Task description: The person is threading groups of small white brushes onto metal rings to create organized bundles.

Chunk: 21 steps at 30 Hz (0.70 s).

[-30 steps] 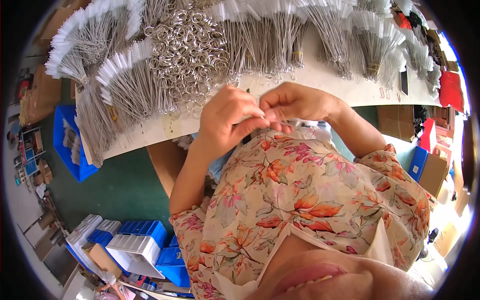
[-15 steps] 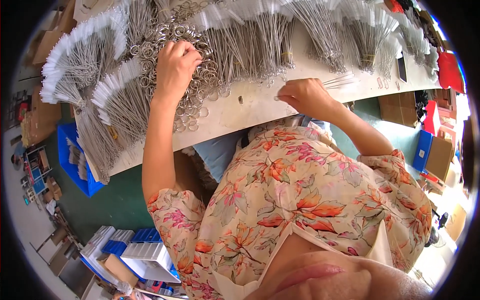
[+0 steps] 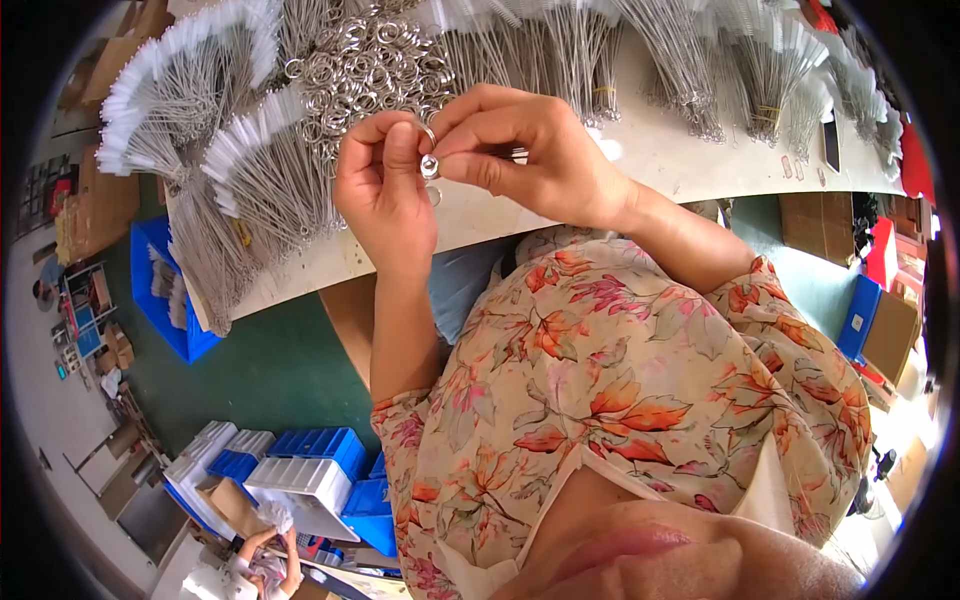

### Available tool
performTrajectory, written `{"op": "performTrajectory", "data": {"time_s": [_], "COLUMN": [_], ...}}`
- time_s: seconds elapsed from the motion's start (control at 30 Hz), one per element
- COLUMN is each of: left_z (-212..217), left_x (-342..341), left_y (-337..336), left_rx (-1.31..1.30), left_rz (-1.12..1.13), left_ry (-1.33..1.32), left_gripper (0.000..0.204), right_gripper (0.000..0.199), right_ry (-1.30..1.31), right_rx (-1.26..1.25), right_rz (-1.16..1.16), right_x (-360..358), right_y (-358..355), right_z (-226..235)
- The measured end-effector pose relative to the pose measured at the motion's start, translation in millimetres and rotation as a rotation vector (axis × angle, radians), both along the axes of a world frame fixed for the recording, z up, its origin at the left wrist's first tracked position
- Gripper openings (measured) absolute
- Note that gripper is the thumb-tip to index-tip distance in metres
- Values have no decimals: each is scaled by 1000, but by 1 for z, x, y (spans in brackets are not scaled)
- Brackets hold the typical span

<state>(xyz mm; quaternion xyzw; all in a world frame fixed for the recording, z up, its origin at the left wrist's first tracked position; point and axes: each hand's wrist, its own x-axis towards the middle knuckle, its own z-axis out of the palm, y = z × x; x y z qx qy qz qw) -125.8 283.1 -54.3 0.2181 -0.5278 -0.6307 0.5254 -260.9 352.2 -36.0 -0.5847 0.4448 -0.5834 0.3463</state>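
My left hand (image 3: pixel 388 190) is closed, pinching a metal split ring (image 3: pixel 429 133) between thumb and fingers above the table's front edge. Facing it, my right hand (image 3: pixel 545 155) is closed on a few thin wire brushes. Their shiny loop ends (image 3: pixel 430 167) show at the fingertips, right under the ring. Part of the wire stems (image 3: pixel 517 153) appears between the fingers, and white bristles (image 3: pixel 606 146) show behind the hand. Whether the ring passes through the loops, I cannot tell. Just beyond my hands lies a heap of loose split rings (image 3: pixel 375 75).
Bundles of white-bristled wire brushes (image 3: pixel 265 165) lie left of the heap, with more bundles (image 3: pixel 675 75) along the back. A phone (image 3: pixel 831 145) lies at the right of the table (image 3: pixel 700 170). A blue bin (image 3: pixel 165 290) stands at the left; another person (image 3: pixel 265 570) is lower left.
My left hand has come back from the ring heap toward me, now with a split ring. My right hand has moved left with the brushes, and the two hands now meet.
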Motion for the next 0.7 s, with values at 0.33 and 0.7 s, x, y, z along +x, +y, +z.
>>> {"op": "performTrajectory", "data": {"time_s": [0.33, 0.7], "left_z": [32, 42], "left_x": [40, 45], "left_y": [8, 14], "left_rx": [-327, -415], "left_rz": [-134, -125], "left_ry": [-243, -378], "left_gripper": [27, 31], "right_gripper": [17, 16], "right_ry": [811, 765], "right_rx": [-705, -662], "right_rz": [-317, -235], "right_x": [6, 6], "right_y": [7, 5], "right_z": [3, -1]}}
